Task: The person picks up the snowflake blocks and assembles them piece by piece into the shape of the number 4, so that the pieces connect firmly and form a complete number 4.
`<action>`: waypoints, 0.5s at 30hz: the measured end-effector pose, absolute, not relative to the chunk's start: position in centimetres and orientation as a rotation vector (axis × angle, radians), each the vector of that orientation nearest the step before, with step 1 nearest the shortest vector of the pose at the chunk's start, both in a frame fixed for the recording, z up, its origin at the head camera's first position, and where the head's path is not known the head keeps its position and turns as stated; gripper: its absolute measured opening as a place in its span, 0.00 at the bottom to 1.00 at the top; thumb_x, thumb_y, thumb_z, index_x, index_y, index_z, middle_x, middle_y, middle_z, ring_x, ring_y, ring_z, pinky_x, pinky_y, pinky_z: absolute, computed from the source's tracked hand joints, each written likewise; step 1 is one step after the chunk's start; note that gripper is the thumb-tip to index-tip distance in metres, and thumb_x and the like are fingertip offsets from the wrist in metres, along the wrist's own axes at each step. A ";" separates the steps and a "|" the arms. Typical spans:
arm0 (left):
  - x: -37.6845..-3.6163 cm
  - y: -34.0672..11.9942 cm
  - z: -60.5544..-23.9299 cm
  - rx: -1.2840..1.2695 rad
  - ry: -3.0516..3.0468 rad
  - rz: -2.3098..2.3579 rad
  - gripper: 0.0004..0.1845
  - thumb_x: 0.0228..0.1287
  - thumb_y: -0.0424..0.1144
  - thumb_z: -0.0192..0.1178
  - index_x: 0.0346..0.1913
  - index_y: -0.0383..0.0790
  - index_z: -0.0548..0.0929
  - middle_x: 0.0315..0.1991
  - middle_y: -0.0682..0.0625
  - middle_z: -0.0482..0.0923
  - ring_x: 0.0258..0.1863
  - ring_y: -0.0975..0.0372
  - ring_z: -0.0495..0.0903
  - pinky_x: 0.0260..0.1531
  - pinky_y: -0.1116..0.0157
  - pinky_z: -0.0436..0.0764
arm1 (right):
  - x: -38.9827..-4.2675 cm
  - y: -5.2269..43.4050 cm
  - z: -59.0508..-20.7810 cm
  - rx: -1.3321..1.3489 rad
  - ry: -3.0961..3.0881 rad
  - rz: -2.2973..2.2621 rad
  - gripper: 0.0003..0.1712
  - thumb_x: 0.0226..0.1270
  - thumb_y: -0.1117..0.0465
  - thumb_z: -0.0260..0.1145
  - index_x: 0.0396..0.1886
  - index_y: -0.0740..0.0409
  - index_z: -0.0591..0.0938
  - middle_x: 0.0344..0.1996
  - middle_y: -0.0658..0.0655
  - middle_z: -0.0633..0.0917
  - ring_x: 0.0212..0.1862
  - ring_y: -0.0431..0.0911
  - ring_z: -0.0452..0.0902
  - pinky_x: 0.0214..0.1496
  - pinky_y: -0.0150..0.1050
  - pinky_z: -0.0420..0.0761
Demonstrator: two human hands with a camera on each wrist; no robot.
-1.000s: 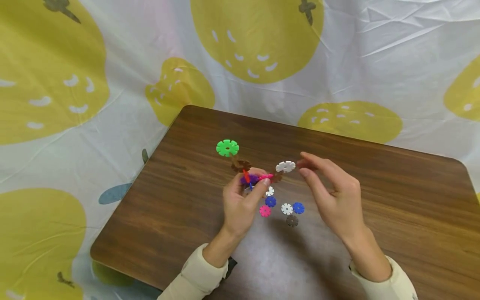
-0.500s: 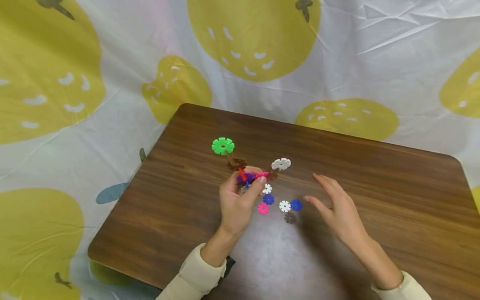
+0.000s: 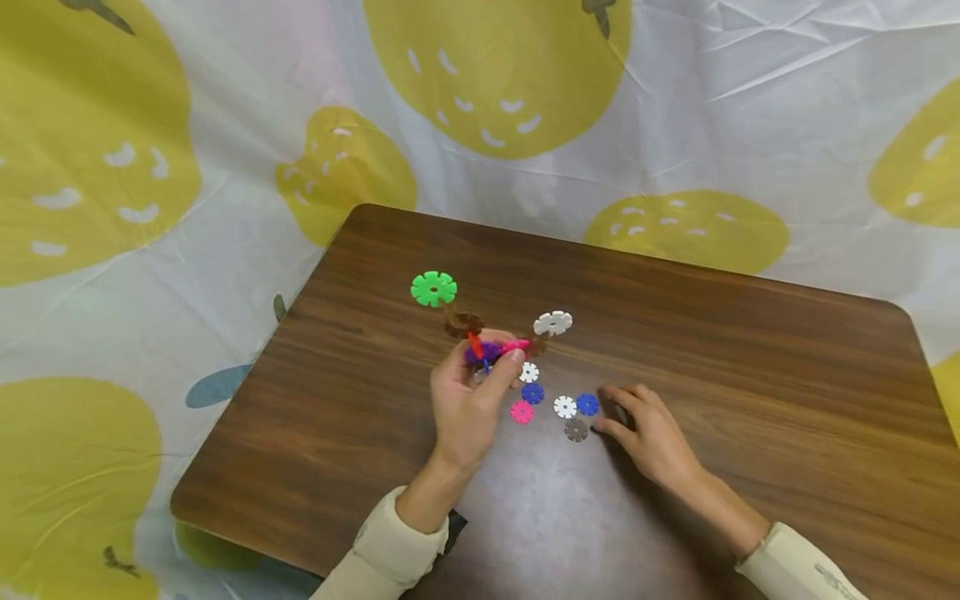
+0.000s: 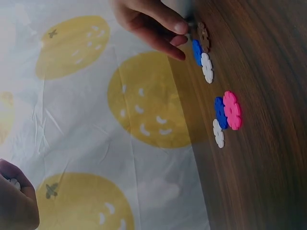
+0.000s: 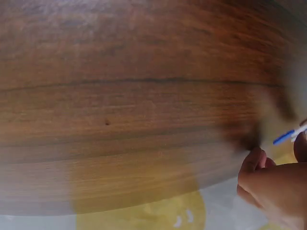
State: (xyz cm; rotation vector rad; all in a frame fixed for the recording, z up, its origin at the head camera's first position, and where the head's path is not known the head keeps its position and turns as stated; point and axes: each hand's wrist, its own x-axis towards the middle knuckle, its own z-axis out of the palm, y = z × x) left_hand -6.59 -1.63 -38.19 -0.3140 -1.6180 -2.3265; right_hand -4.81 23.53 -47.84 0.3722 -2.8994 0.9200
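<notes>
No brand, label or legible writing shows on any item. The left hand (image 3: 468, 400) is raised above the wooden table (image 3: 750, 375), thumb and fingers curled and pinching the joined cluster of snowflake discs (image 3: 487, 342), whose green disc (image 3: 433, 288) and white disc (image 3: 552, 322) stick out at the far side. The right hand (image 3: 648, 429) lies low on the table with fingers bent, their tips at the loose blue disc (image 3: 587, 404) and grey disc (image 3: 576, 429), just beside the white (image 3: 564, 407), pink (image 3: 521, 412) and second blue disc (image 3: 532, 392); whether it grips one cannot be told.
</notes>
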 end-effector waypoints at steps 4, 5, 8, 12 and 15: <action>-6.5 -1.8 -38.1 -0.308 -1.623 -2.325 0.09 0.63 0.24 0.63 0.43 0.19 0.80 0.37 0.56 0.84 0.29 0.67 0.81 0.31 0.71 0.85 | -4.9 23.1 -48.4 0.348 -2.856 0.930 0.26 0.62 0.61 0.77 0.59 0.64 0.85 0.43 0.58 0.86 0.44 0.49 0.73 0.42 0.40 0.71; -6.4 -1.8 -38.1 -0.305 -1.625 -2.324 0.09 0.63 0.24 0.63 0.43 0.19 0.80 0.37 0.55 0.84 0.29 0.66 0.81 0.31 0.71 0.85 | -4.9 23.0 -48.5 0.346 -2.845 0.934 0.25 0.61 0.62 0.77 0.58 0.63 0.85 0.42 0.57 0.86 0.43 0.48 0.73 0.41 0.39 0.70; -6.4 -1.9 -38.1 -0.297 -1.634 -2.318 0.08 0.63 0.24 0.63 0.42 0.20 0.80 0.37 0.55 0.84 0.29 0.66 0.81 0.31 0.70 0.85 | -4.9 22.7 -48.9 0.347 -2.816 0.945 0.23 0.60 0.63 0.78 0.56 0.62 0.87 0.39 0.56 0.85 0.43 0.48 0.72 0.41 0.37 0.69; -6.4 -2.0 -38.1 -0.299 -1.640 -2.310 0.08 0.63 0.24 0.63 0.42 0.20 0.81 0.36 0.55 0.84 0.28 0.66 0.80 0.31 0.70 0.84 | -5.0 22.4 -49.3 0.332 -2.801 0.975 0.21 0.60 0.64 0.78 0.54 0.59 0.88 0.38 0.57 0.83 0.42 0.48 0.70 0.41 0.37 0.67; -6.4 -2.0 -38.0 -0.299 -1.637 -2.311 0.08 0.63 0.24 0.63 0.42 0.19 0.81 0.36 0.56 0.84 0.28 0.66 0.80 0.30 0.70 0.84 | -5.3 22.1 -49.2 0.290 -2.824 0.997 0.19 0.60 0.64 0.78 0.52 0.58 0.88 0.38 0.57 0.82 0.42 0.48 0.70 0.41 0.38 0.67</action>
